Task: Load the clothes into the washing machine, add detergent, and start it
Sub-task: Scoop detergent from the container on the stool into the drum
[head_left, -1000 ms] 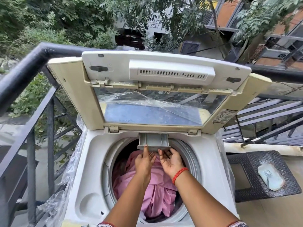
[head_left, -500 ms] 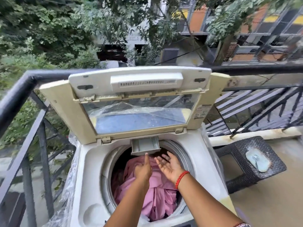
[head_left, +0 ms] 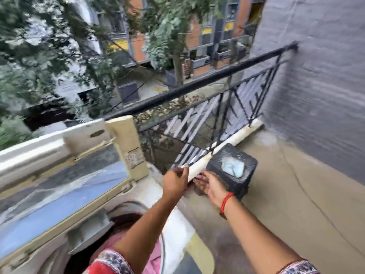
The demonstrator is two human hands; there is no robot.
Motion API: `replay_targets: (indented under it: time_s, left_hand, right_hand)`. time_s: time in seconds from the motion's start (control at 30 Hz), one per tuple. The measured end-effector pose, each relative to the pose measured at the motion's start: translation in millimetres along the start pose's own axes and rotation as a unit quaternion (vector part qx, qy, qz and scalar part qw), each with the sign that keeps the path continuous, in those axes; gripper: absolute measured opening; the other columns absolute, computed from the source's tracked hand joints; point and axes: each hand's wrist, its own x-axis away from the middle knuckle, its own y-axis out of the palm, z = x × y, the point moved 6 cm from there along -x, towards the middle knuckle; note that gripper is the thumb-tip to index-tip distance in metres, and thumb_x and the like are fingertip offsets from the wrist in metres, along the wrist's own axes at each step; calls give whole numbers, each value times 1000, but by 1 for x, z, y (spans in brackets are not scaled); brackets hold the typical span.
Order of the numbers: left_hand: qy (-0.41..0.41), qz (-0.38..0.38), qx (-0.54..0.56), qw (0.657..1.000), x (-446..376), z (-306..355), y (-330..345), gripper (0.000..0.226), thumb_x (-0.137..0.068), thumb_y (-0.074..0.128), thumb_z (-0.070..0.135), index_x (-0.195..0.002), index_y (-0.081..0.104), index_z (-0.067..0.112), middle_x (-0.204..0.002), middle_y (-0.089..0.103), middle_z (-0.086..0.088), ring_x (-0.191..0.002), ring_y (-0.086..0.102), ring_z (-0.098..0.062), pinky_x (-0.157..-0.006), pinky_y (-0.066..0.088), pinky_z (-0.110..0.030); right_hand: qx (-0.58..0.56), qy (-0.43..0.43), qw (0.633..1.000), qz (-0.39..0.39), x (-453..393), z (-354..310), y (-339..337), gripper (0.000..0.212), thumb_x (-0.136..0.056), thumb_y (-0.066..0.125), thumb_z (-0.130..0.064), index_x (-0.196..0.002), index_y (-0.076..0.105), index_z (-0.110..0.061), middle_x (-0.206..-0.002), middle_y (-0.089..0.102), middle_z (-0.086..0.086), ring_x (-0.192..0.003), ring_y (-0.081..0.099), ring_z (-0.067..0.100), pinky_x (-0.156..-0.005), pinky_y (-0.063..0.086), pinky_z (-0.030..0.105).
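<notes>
The top-loading washing machine [head_left: 173, 232] stands at the lower left with its lid [head_left: 65, 184] raised. Its small grey detergent drawer [head_left: 88, 230] sticks out over the drum, where pink clothes [head_left: 116, 242] lie. My left hand [head_left: 174, 181] and my right hand [head_left: 209, 185] are stretched out past the machine's right side, both empty with loose fingers, a little short of a dark wicker stool [head_left: 233, 171]. A pale blue plastic packet [head_left: 232, 167] lies on the stool's top. The picture is blurred by head motion.
A black metal railing [head_left: 207, 80] runs behind the machine and stool, with a low white kerb [head_left: 245, 131] under it. A grey wall [head_left: 320, 76] closes the right side. The concrete balcony floor [head_left: 296, 204] spreads to the right of the machine.
The view has swung right, from the drum to the stool. Both hands have left the detergent drawer and moved right toward the stool, holding nothing.
</notes>
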Motion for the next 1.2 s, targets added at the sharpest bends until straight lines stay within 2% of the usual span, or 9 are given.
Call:
replay_targets:
  time_s: [0.1,0.2,0.37,0.57,0.73,0.83,1.03,1.13,1.2]
  left_hand:
    - [17,-81,-31,996,-28,31,69,42,-94,55,35,-76,68,0,-82,70,-22,-76,65,-25,-57,31,-21]
    - [14,-152,-84,985,-58,38,140,45,-94,53,40,-71,64,4,-84,70,-21,-80,64,-26,-62,31,-29]
    - [-2,-240,-174,955,-114,21,264,44,-96,50,42,-92,71,4,-97,70,-18,-98,64,-31,-75,43,-32]
    - [-52,-254,-204,944,-204,-17,381,41,-93,53,43,-95,71,6,-101,71,-17,-100,64,-32,-81,48,-31]
    - [-79,-233,-222,944,-273,-53,454,37,-93,50,35,-105,69,6,-110,68,-17,-105,62,-33,-85,49,-32]
    - [-92,-217,-205,950,-304,-74,486,37,-94,50,32,-111,66,3,-113,66,-18,-107,61,-34,-86,48,-33]
    - [-132,-195,-152,960,-335,-114,524,38,-93,55,33,-118,64,5,-121,64,-16,-112,59,-32,-92,46,-32]
    - [-128,-182,-134,966,-343,-123,531,37,-92,58,36,-116,64,9,-118,65,-12,-110,60,-30,-91,47,-30]
    - [-121,-170,-123,970,-345,-123,533,30,-90,61,32,-109,66,9,-111,68,-12,-106,61,-30,-91,48,-30]
  right_hand:
    - [10,-10,999,51,-32,-33,-63,8,-97,52,-12,-92,58,-10,-77,62,8,-49,65,13,-46,51,21]
    - [30,-5,996,90,-68,-56,-120,13,-98,50,-10,-87,56,-12,-73,60,6,-46,63,10,-49,52,18]
    - [57,22,989,135,-147,-66,-216,14,-99,49,-13,-111,55,-9,-81,58,7,-68,60,18,-48,51,15]
    - [141,50,974,169,-263,-54,-300,20,-96,50,1,-78,55,-8,-67,48,9,-43,48,9,-42,40,16]
    - [297,44,935,190,-363,-30,-349,16,-86,58,-14,-73,60,-22,-72,62,5,-64,58,21,-62,54,33]
    - [367,30,905,212,-413,-15,-366,3,-82,63,-22,-82,65,-22,-96,71,12,-92,68,31,-86,55,46]
    - [399,4,876,272,-459,1,-377,35,-84,64,-29,-107,56,-3,-105,67,17,-98,66,36,-84,53,41]
    - [401,-9,870,287,-465,3,-380,18,-84,62,-19,-97,56,-8,-99,70,20,-90,69,36,-80,56,45]
    - [432,-13,857,279,-457,-3,-375,15,-85,63,-10,-98,60,-4,-98,70,19,-91,67,33,-77,51,34]
